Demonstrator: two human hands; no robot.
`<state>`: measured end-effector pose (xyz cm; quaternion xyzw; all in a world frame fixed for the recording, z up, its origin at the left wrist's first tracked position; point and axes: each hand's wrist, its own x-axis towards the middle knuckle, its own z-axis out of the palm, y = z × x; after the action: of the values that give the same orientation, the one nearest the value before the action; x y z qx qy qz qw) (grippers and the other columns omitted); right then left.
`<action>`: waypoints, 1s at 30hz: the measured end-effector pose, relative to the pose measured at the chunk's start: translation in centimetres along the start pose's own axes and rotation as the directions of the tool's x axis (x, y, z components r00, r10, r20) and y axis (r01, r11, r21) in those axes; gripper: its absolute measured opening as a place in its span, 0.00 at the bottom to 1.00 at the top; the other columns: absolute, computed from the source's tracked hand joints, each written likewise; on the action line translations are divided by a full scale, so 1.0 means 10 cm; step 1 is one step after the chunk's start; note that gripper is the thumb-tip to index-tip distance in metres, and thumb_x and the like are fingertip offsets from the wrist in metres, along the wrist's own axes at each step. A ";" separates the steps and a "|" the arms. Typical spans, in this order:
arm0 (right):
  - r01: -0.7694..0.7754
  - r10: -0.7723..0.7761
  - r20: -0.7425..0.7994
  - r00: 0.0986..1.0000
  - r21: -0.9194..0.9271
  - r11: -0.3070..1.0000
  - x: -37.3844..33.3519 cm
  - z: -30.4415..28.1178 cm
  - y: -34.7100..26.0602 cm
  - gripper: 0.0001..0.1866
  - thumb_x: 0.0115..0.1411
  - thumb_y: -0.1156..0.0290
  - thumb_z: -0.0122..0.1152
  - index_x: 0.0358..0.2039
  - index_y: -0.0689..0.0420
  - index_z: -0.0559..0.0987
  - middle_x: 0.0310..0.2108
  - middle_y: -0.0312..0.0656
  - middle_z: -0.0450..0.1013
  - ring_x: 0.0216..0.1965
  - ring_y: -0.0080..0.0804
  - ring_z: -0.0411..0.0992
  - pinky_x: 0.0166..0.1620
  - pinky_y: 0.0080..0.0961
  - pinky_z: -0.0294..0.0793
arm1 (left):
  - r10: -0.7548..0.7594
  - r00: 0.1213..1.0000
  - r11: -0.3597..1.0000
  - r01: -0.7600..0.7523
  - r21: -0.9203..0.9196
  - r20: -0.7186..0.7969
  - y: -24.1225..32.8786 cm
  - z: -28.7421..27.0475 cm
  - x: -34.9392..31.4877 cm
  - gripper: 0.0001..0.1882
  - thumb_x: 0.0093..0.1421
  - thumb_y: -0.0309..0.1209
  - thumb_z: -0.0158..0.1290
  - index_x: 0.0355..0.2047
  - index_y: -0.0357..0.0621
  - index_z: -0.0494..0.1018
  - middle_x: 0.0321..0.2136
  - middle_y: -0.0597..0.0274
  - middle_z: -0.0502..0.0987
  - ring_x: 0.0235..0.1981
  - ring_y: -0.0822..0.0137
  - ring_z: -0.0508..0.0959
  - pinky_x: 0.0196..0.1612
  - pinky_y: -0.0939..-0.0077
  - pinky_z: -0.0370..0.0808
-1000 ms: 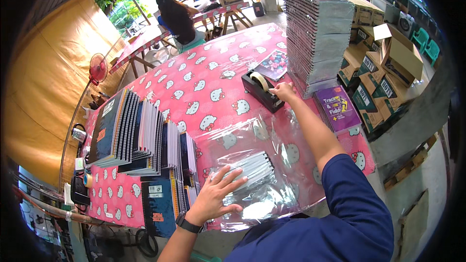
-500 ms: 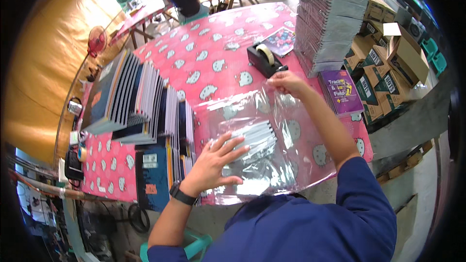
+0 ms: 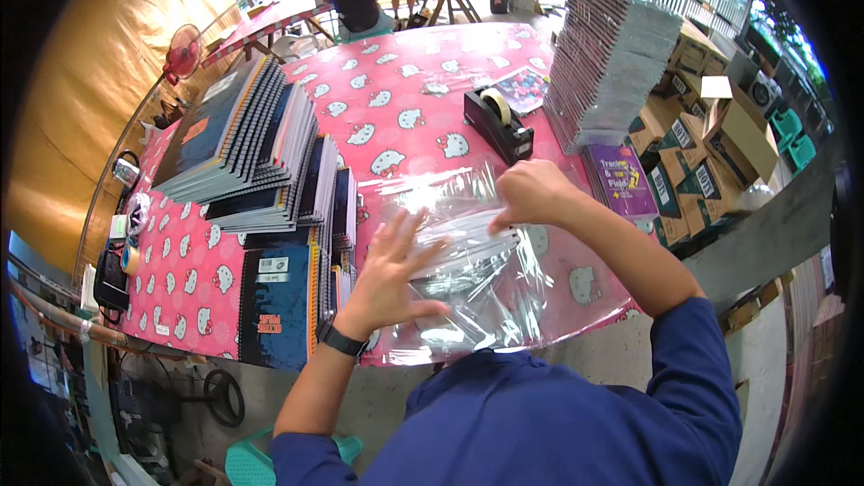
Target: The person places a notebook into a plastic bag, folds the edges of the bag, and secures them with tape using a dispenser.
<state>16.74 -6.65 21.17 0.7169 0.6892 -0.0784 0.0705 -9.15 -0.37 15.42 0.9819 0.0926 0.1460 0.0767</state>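
While plastic film (image 3: 477,313) reaches the near edge, tablecloth (image 3: 396,90) lies open beyond.

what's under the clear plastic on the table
Under the clear plastic, a pale stack and the pink tablecloth show through. Glare and the left hand hide parts; the stack's underside is covered.

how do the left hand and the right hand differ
The left hand has its fingers spread, while the right hand has its fingers curled in. The left hand has a dark wristband; the right hand's wrist is bare. Both are over the clear plastic.
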 end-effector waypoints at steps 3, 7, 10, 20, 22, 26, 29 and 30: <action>0.130 -0.041 -0.276 0.960 0.311 0.941 0.07 0.23 0.27 0.23 0.39 0.52 0.71 0.27 0.61 0.80 0.28 0.45 0.76 0.36 0.40 0.73 0.41 0.31 0.71 | -0.540 0.751 0.720 0.179 -0.670 -0.380 -0.16 0.04 0.04 0.41 0.44 0.44 0.65 0.56 0.38 0.63 0.55 0.45 0.65 0.52 0.55 0.70 0.54 0.64 0.65; 0.500 -0.193 -0.515 0.835 0.566 0.656 0.36 0.34 -0.13 0.11 0.45 0.69 0.67 0.28 0.61 0.80 0.28 0.43 0.76 0.32 0.36 0.73 0.38 0.29 0.70 | -0.513 0.857 0.585 0.383 -0.715 0.040 -0.45 0.15 0.30 0.22 0.47 0.38 0.62 0.41 0.39 0.75 0.34 0.55 0.78 0.29 0.67 0.78 0.37 0.71 0.74; 0.669 -0.103 -0.838 0.536 0.347 0.658 0.06 0.03 -0.27 0.05 0.47 0.77 0.63 0.27 0.61 0.79 0.25 0.42 0.75 0.29 0.32 0.71 0.35 0.27 0.69 | -0.466 0.873 0.790 0.339 -0.510 -0.142 -0.21 -0.01 0.63 0.11 0.47 0.34 0.62 0.28 0.39 0.79 0.24 0.60 0.79 0.23 0.68 0.77 0.31 0.73 0.72; 0.581 -0.328 -0.839 0.435 -0.016 0.814 -0.51 0.86 -0.44 0.11 0.44 0.75 0.65 0.31 0.56 0.77 0.33 0.39 0.74 0.37 0.35 0.70 0.45 0.29 0.65 | -0.214 0.900 0.973 0.231 0.000 -0.380 0.28 0.03 -0.09 0.25 0.35 0.27 0.63 0.39 0.51 0.73 0.39 0.63 0.71 0.45 0.59 0.68 0.51 0.63 0.58; 0.631 -0.227 -0.857 0.462 0.137 0.764 -0.43 0.79 -0.47 0.10 0.46 0.73 0.64 0.32 0.56 0.77 0.33 0.38 0.74 0.38 0.34 0.69 0.44 0.29 0.65 | -0.223 0.872 0.973 0.223 -0.053 -0.435 0.34 0.20 0.00 0.24 0.35 0.28 0.63 0.37 0.51 0.73 0.37 0.65 0.71 0.43 0.60 0.68 0.49 0.64 0.58; 0.703 0.039 -0.771 0.636 0.599 0.382 -0.46 0.61 -0.30 0.13 0.48 0.70 0.65 0.35 0.57 0.77 0.31 0.36 0.74 0.36 0.30 0.69 0.44 0.27 0.65 | -0.231 0.867 0.972 0.188 -0.141 -0.442 0.23 0.31 0.02 0.19 0.36 0.32 0.64 0.32 0.52 0.74 0.31 0.69 0.71 0.36 0.65 0.69 0.41 0.66 0.58; 0.632 -0.075 -0.687 0.722 0.613 0.474 -0.47 0.65 -0.24 0.24 0.46 0.63 0.68 0.43 0.58 0.74 0.32 0.36 0.74 0.36 0.30 0.69 0.46 0.28 0.66 | -0.265 0.837 0.960 0.183 -0.211 -0.479 0.24 0.34 0.10 0.12 0.40 0.35 0.65 0.26 0.50 0.76 0.25 0.71 0.72 0.31 0.68 0.69 0.39 0.68 0.58; 0.589 -0.142 -0.663 0.735 0.521 0.617 -0.46 0.69 -0.23 0.29 0.46 0.59 0.69 0.48 0.57 0.72 0.32 0.36 0.74 0.37 0.30 0.68 0.46 0.28 0.66 | -0.285 0.844 0.951 0.190 -0.245 -0.453 0.25 0.35 0.12 0.10 0.42 0.35 0.64 0.24 0.48 0.76 0.25 0.69 0.72 0.30 0.68 0.69 0.39 0.69 0.60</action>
<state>14.11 -12.52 15.41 0.5112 0.7307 -0.1339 -0.4323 -6.57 -3.01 12.92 0.8829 0.2157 0.3841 0.1625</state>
